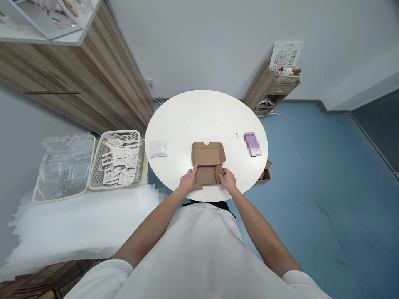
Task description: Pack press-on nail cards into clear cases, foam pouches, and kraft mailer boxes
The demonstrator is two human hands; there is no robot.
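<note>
A small brown cardboard box (208,162) lies on the round white table (205,112), its lid flap open toward the far side. My left hand (189,182) grips the box's left wall, fingers curled on the edge. My right hand (227,180) presses on the right wall and its side flap. A white flat pouch (158,148) rests on the table to the left of the box. A purple packet (252,143) lies to the right.
A white basket (102,182) holding several printed cards and a clear plastic tray stack (64,166) sit on white sheets at my left. A wooden cabinet (93,83) stands behind them. A small wooden shelf (271,89) is by the wall; cardboard (265,173) lies under the table's right edge.
</note>
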